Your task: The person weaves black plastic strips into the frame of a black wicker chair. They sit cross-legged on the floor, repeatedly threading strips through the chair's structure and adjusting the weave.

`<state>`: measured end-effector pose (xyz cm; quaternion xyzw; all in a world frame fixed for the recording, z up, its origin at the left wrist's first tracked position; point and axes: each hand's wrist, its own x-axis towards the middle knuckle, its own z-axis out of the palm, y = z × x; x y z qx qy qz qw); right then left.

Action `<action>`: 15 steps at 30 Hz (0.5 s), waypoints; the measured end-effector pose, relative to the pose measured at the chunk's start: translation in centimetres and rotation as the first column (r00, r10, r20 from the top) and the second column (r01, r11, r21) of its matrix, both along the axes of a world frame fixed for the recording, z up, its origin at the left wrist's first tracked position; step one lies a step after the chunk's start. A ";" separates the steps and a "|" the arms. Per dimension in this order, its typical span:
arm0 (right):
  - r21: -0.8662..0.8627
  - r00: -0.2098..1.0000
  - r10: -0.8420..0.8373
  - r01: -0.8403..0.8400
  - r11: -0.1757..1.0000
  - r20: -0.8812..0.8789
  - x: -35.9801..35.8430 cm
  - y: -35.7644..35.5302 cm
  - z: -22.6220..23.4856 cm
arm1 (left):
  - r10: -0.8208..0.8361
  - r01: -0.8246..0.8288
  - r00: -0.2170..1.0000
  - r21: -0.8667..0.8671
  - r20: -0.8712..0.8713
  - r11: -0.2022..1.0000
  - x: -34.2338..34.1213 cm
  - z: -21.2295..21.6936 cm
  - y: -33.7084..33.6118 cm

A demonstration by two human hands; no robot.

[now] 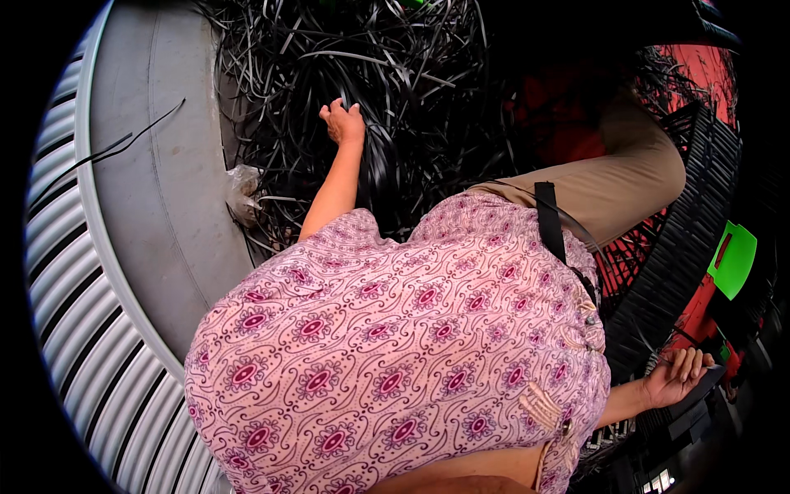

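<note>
My left hand reaches out over a big tangled heap of flat black plastic strips. Its fingers are bent but apart, and the strips lie right around the fingertips; nothing plainly sits in the grasp. Far off to the right, my right hand has its fingers curled at the edge of a dark flat piece. What that piece is, and how firmly it is held, is too dark to make out.
On the left run a grey ledge and a row of pale metal slats. A crumpled clear plastic bag lies by the heap. A black slatted crate side and a bright green plastic piece stand at the right.
</note>
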<state>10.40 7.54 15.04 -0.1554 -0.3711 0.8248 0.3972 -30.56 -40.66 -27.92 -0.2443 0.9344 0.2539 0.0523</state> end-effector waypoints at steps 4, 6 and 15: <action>-0.033 0.998 0.048 -0.049 0.998 -0.041 -0.5 0.5 -1.0 | 0.065 -0.061 0.992 -0.041 0.105 0.997 -1.1 0.7 -2.8; -0.037 0.998 0.043 -0.045 0.998 -0.056 -0.2 0.8 -1.5 | 0.097 -0.085 0.987 -0.098 0.130 0.992 -1.5 0.9 -3.5; -0.075 0.993 0.049 -0.057 0.996 -0.108 2.3 1.9 -5.4 | -0.024 0.079 0.989 -0.390 0.144 0.918 -3.3 2.0 -5.4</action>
